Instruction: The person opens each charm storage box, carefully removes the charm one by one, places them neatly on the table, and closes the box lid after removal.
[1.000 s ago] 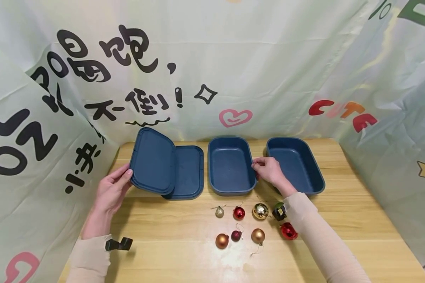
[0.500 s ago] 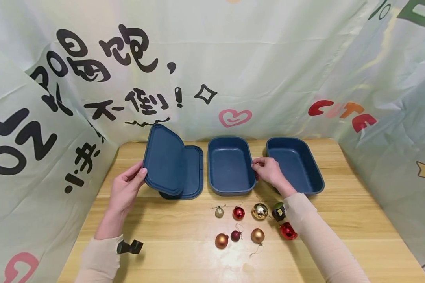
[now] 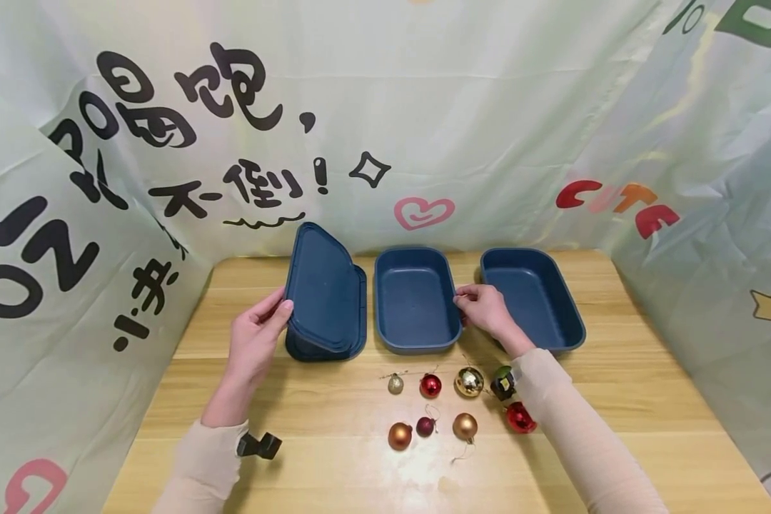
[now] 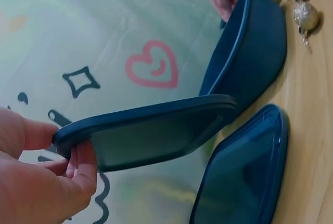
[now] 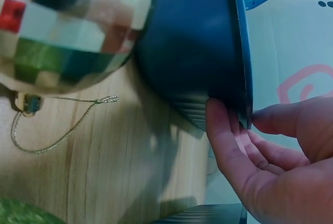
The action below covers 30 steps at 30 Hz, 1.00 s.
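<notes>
My left hand point(image 3: 257, 343) pinches the left edge of a dark blue lid point(image 3: 326, 289), thumb on one face and fingers on the other. The lid is raised and tilted steeply. Below it, a second blue lid point(image 4: 242, 174) lies flat on the table, mostly hidden in the head view. In the middle stands a blue rectangular container point(image 3: 417, 303) with nothing inside. My right hand point(image 3: 488, 310) grips its right rim; the right wrist view shows the thumb inside and the fingers against the outer wall point(image 5: 192, 42).
Another blue container point(image 3: 530, 300) stands to the right, partly behind my right wrist. In front lie several Christmas baubles: a shiny gold one point(image 3: 469, 382), red ones point(image 3: 520, 417), an orange one point(image 3: 400, 435). A printed cloth point(image 3: 488, 143) hangs behind the wooden table point(image 3: 334, 457).
My left hand has carried the lid to the right, tilting it more steeply, so it now covers more of the lid lying below. My right hand stays on the container's rim.
</notes>
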Tool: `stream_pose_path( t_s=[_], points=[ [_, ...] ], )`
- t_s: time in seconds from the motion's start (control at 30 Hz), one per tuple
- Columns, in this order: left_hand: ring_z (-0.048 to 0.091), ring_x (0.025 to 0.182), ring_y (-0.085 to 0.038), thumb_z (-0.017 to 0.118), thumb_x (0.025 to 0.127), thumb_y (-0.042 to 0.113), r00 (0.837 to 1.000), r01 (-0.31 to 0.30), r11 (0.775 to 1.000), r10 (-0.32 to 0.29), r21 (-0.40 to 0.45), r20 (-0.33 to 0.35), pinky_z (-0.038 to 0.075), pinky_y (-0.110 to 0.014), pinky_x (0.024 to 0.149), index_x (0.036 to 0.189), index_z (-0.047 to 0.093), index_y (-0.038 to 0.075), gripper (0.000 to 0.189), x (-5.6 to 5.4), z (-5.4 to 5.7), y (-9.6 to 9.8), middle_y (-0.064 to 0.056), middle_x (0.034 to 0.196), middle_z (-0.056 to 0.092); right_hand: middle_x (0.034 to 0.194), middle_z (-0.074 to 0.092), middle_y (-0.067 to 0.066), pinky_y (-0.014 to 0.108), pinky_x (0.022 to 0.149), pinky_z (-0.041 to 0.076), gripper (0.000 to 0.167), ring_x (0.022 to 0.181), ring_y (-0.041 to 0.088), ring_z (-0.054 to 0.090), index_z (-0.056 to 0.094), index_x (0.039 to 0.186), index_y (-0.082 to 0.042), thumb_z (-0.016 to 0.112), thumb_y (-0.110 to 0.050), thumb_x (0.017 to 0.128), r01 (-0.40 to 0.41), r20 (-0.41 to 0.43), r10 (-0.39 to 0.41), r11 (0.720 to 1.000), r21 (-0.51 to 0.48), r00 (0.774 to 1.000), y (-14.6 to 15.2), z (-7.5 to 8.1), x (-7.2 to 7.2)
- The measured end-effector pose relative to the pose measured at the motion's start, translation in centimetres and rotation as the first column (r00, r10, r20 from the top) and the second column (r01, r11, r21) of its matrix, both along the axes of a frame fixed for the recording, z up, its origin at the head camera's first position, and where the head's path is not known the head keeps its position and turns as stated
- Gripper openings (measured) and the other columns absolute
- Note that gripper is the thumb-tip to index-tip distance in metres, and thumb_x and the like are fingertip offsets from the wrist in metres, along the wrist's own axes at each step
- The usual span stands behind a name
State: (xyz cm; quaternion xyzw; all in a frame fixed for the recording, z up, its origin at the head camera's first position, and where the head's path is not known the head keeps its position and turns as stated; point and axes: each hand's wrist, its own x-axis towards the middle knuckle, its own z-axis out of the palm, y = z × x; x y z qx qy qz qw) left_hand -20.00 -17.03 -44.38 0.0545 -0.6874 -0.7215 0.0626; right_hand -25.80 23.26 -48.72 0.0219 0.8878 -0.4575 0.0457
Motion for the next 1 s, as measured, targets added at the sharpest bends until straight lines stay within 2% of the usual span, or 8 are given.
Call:
stream_pose_path(
  t_s=[0.13,0.2,0.4,0.5,0.63,0.73,0.87,1.0],
  points=[
    [0.066,0.108,0.007,0.07,0.102,0.009,1.0,0.017,0.998,-0.016,-0.058,0.018,0.056,-0.012,0.09,0.147,0.059,-0.003,0.049,0.1,0.2,1.0,-0.021,0.149,0.06,0.103,0.077,0.028,0.026,0.061,0.058,0.033,0.079,0.045,0.076,0.069,0.128,0.009,0.061,-0.012,0.105,-0.008,-0.009,0.008,1.0,0.005,1.0,0.0,0.0,0.0],
    [0.064,0.116,0.005,0.069,0.102,0.01,0.999,0.033,0.996,-0.031,-0.078,0.025,0.054,-0.01,0.093,0.148,0.059,-0.001,0.048,0.2,0.4,1.5,-0.021,0.153,0.057,0.101,0.077,0.027,0.026,0.06,0.057,0.032,0.078,0.045,0.076,0.07,0.127,0.009,0.061,-0.012,0.105,-0.011,-0.013,0.011,1.0,0.011,1.0,0.0,0.0,0.0],
    [0.057,0.137,-0.016,0.069,0.103,0.012,0.998,0.055,0.994,-0.054,-0.097,0.013,0.05,-0.007,0.097,0.148,0.06,0.002,0.048,0.4,0.9,2.6,-0.017,0.156,0.056,0.102,0.078,0.025,0.025,0.064,0.055,0.032,0.074,0.04,0.076,0.071,0.126,0.007,0.062,-0.014,0.104,-0.012,-0.028,0.014,0.999,0.048,1.0,0.1,0.1,0.0],
    [0.06,0.131,-0.008,0.07,0.102,0.01,0.998,0.054,0.994,-0.055,-0.094,-0.004,0.05,-0.007,0.097,0.147,0.06,0.001,0.047,0.5,0.9,3.1,-0.018,0.155,0.057,0.102,0.078,0.025,0.026,0.067,0.054,0.032,0.074,0.039,0.076,0.071,0.126,0.007,0.061,-0.014,0.105,-0.014,-0.032,0.016,0.998,0.063,0.999,0.1,0.2,0.0],
    [0.062,0.117,0.003,0.07,0.101,0.008,0.998,0.05,0.994,-0.053,-0.096,-0.034,0.051,-0.008,0.096,0.146,0.061,-0.001,0.047,0.6,0.5,3.6,-0.02,0.151,0.06,0.105,0.079,0.023,0.029,0.074,0.054,0.031,0.073,0.028,0.075,0.073,0.124,0.005,0.063,-0.016,0.104,-0.014,-0.05,0.019,0.995,0.102,0.999,0.1,0.1,-0.1],
    [0.063,0.113,0.001,0.07,0.101,0.007,0.997,0.05,0.994,-0.055,-0.093,-0.056,0.052,-0.009,0.095,0.145,0.061,-0.002,0.046,0.6,0.4,4.0,-0.023,0.147,0.062,0.11,0.078,0.023,0.038,0.082,0.057,0.032,0.085,0.028,0.075,0.073,0.125,0.005,0.063,-0.017,0.104,-0.008,-0.076,0.018,0.992,0.129,0.997,0.0,0.5,-0.3],
    [0.063,0.109,0.001,0.071,0.101,0.006,0.996,0.043,0.995,-0.05,-0.092,-0.076,0.053,-0.009,0.093,0.144,0.061,-0.004,0.046,0.7,0.3,4.5,-0.026,0.142,0.064,0.119,0.076,0.024,0.051,0.093,0.058,0.035,0.106,0.038,0.072,0.071,0.13,0.004,0.06,-0.018,0.105,0.016,-0.136,0.003,0.991,0.137,0.991,-0.6,1.8,-0.7],
    [0.064,0.107,0.001,0.07,0.101,0.007,0.996,0.04,0.994,-0.049,-0.105,-0.079,0.053,-0.009,0.092,0.145,0.061,-0.004,0.046,0.9,0.3,4.9,-0.025,0.141,0.065,0.116,0.078,0.021,0.05,0.093,0.059,0.033,0.103,0.035,0.074,0.074,0.128,0.0,0.06,-0.021,0.106,0.005,-0.192,0.014,0.995,0.097,0.981,-2.4,3.5,-1.4]
  ],
)
